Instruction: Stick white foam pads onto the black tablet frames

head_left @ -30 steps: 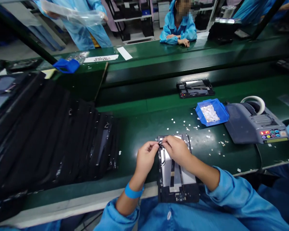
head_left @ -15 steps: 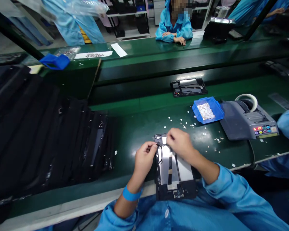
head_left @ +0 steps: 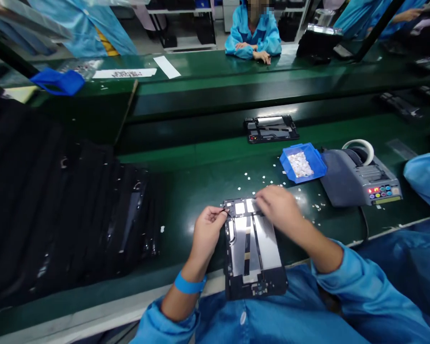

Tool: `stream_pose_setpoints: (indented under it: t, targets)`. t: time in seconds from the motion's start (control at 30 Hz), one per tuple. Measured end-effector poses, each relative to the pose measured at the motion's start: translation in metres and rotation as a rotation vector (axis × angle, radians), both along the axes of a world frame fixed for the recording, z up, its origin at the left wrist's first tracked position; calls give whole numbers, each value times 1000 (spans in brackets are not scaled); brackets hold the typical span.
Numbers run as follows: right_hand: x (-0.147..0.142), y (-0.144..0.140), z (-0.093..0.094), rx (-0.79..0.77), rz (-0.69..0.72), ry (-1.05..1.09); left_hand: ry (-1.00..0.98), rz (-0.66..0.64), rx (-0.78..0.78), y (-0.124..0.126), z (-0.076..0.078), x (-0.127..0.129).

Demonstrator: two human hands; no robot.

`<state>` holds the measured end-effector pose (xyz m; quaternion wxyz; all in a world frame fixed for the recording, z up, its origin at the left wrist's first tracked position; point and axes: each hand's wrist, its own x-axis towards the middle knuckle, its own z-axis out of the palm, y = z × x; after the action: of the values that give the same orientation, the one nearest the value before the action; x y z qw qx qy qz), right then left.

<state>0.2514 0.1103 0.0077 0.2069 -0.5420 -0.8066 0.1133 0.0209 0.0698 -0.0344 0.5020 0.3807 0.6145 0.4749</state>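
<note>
A worker in blue sleeves bends over an opened tablet (head_left: 271, 246) at the near edge of a green desk (head_left: 189, 191), its lower end toward the worker's body. The left hand (head_left: 208, 228) pinches a thin dark cable (head_left: 232, 234) at the upper left corner; the right hand (head_left: 281, 209), blurred, curls its fingers at the upper right edge, and whether it grips anything cannot be told. White scraps (head_left: 317, 207) litter the surface beyond, between the right hand and a blue tray (head_left: 306, 177) heaped with white pieces (head_left: 301, 165). Just beside the tray, a gray machine (head_left: 347, 179) with lit digits carries a pale ring (head_left: 370, 154), blocking the right flank. A leaning row of black panels (head_left: 75, 215) crowds the left, well apart from the left hand. Farther back lies a second opened device (head_left: 272, 129). Across the way, a co-worker (head_left: 252, 38) rests both arms near a white strip (head_left: 167, 67), while another blue tray (head_left: 59, 81) sits tilted at upper left.
</note>
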Motion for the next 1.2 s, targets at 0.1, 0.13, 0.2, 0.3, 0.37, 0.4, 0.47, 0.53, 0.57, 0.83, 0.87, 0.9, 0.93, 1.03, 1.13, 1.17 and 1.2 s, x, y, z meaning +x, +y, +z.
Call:
stream_pose_setpoints:
  t: [0.1, 0.13, 0.2, 0.3, 0.37, 0.4, 0.47, 0.53, 0.57, 0.83, 0.87, 0.9, 0.93, 1.03, 1.13, 1.17, 1.2]
  targets:
    - [-57, -20, -15, -96, 115, 60, 3, 31, 18, -2, 0, 1]
    - [-67, -22, -18, -121, 110, 68, 9, 35, 26, -3, -1, 1]
    - [-78, -22, -22, -154, 94, 70, 34, 35, 44, -5, 0, 2]
    - [-80, -20, -23, -158, 65, 51, 134, 14, 73, -8, 2, 3]
    - [-80, -20, -22, -153, 32, 34, 233, 0, 95, -10, 5, 4]
    - [-80, -19, -21, -156, 19, 30, 278, -8, 108, -11, 6, 4]
    - [-79, -17, -20, -176, 14, 38, 347, -24, 136, -12, 9, 5]
    - [-76, -14, -18, -212, 25, 74, 390, -40, 160, -12, 11, 5]
    - [-75, -12, -18, -233, 33, 98, 405, -46, 170, -12, 12, 5]
    - [-68, -2, -18, -159, 45, 181, 270, -51, 103, -10, 5, 6]
    - [-58, 3, -14, -124, 20, 192, 208, -42, 73, -9, 3, 5]
    - [-43, 9, -9, -87, -21, 206, 141, -33, 47, -8, 1, 5]
    - [-24, 17, -3, -47, -87, 213, 75, -26, 23, -6, 0, 4]
    - [41, 43, 18, 48, -415, 128, -70, -12, -16, -3, -2, 2]
    - [71, 49, 28, 51, -558, 0, -119, 2, -17, -1, -2, 3]
    - [66, 43, 26, 40, -470, 6, -115, 5, -13, -1, -2, 3]
    - [55, 33, 22, 24, -334, 32, -100, 8, -9, -1, -3, 4]
